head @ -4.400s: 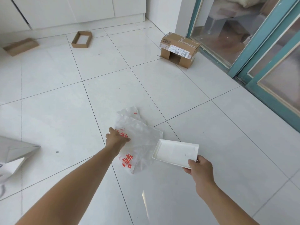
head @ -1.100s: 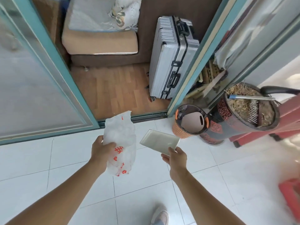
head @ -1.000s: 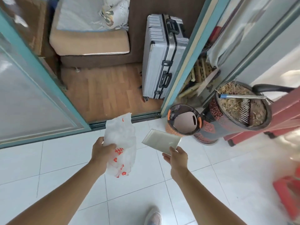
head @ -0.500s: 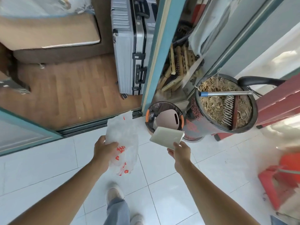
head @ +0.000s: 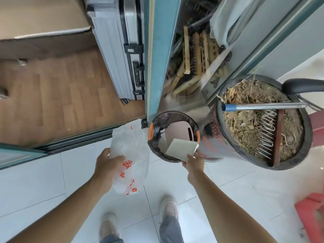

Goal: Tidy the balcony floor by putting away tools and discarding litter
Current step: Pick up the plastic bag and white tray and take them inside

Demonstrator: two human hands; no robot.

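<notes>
Left hand grips the white plastic bag, which hangs just left of the lined bin. Right hand pinches the white tray by its near edge, tilted over the bin mouth. Soil-filled pot holding a rake sits just right of the bin. Door post and suitcase beyond.

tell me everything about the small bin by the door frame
The bin is small and round, an orange rim under a black liner. It stands upright on white tile by the teal door frame, beside a soil-filled pot. A pinkish piece lies inside. The right hand holds a white tray over it.
</notes>
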